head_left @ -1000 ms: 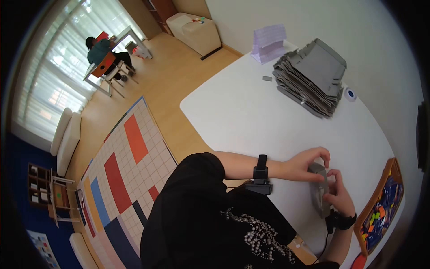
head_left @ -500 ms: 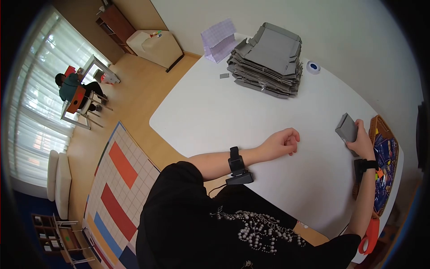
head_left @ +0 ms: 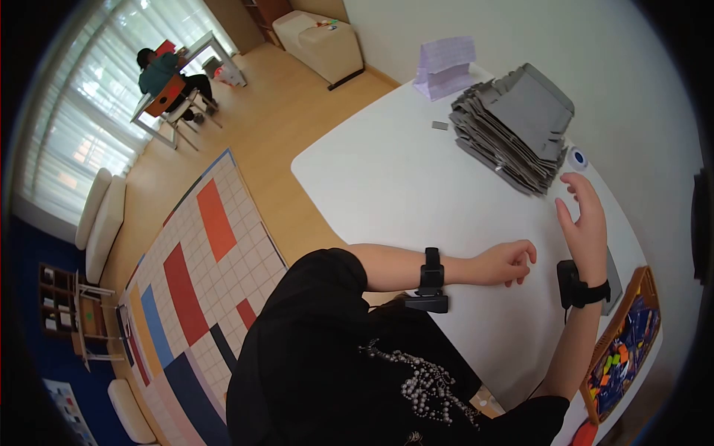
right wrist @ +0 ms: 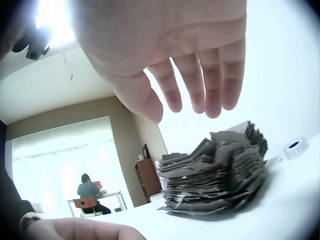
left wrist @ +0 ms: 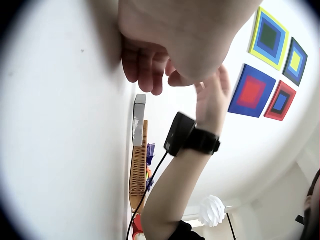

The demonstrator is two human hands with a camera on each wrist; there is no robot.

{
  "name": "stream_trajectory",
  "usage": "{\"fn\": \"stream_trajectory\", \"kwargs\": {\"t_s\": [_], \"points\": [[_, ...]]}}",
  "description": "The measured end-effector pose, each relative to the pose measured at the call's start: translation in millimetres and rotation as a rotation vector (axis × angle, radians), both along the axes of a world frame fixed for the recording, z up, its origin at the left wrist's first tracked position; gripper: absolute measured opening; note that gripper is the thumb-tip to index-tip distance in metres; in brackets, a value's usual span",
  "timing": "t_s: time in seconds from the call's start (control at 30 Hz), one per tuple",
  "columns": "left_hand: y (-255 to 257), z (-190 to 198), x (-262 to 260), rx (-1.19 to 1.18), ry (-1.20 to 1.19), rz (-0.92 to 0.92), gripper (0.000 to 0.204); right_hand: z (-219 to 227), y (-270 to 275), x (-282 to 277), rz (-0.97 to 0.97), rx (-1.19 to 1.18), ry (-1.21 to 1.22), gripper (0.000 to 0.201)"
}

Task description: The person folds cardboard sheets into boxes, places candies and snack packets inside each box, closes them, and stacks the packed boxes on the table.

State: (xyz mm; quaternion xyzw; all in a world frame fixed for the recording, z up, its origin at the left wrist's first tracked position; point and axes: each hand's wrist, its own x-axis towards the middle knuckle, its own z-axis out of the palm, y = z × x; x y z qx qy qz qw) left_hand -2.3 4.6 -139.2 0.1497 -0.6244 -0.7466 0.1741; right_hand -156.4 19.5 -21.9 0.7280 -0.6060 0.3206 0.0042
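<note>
My right hand (head_left: 589, 227) is raised with fingers spread and bent slightly, holding nothing. It is just short of a stack of flat grey cardboard box blanks (head_left: 513, 123), which fills the lower middle of the right wrist view under the fingers. A folded grey box (left wrist: 139, 120) lies on the table beside the basket; in the head view the right wrist partly covers this box (head_left: 614, 271). Near the table's middle, my left hand (head_left: 504, 264) rests with loosely curled fingers and nothing in them.
A wicker basket (head_left: 641, 279) of colourful packets stands at the table's right edge. Behind the stack is a lilac paper bag (head_left: 445, 67), and a white roll (head_left: 577, 158) lies beside it. A small grey piece (head_left: 439, 125) is on the table. Someone sits at a far desk (head_left: 216, 46).
Both hands were on the grey box. The right hand carried it toward the basket, left it there and moved forward to the stack. The left hand let go and stayed near the middle.
</note>
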Motion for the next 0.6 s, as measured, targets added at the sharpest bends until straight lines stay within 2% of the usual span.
{"fn": "stream_trajectory", "kwargs": {"t_s": [0.07,0.13,0.17,0.27,0.33,0.43,0.6], "points": [[-1.5,6.4,2.8,-0.036,-0.031,0.017,0.017,-0.4,-32.6,18.6,0.031,-0.076,0.001,0.030],[-3.3,6.9,3.3,-0.071,-0.049,0.019,0.017,-2.3,-60.7,28.7,0.010,-0.061,0.099,0.027],[-3.9,5.4,2.6,-0.069,-0.051,0.010,0.017,-6.6,-74.8,28.2,0.036,-0.147,0.201,0.026],[-3.3,3.7,2.2,-0.074,-0.051,0.009,0.018,-15.9,-100.8,21.8,-0.011,-0.081,0.186,0.025],[-3.1,4.5,3.2,-0.088,-0.049,0.005,0.020,-19.2,-105.7,15.1,-0.018,-0.035,0.199,0.024],[-2.2,2.2,3.2,-0.059,-0.035,0.012,0.023,-19.7,-102.4,15.6,-0.081,0.122,0.008,0.024],[-3.1,4.6,2.4,-0.054,-0.044,0.007,0.023,-27.9,-101.9,13.0,0.002,-0.014,0.122,0.024]]}}
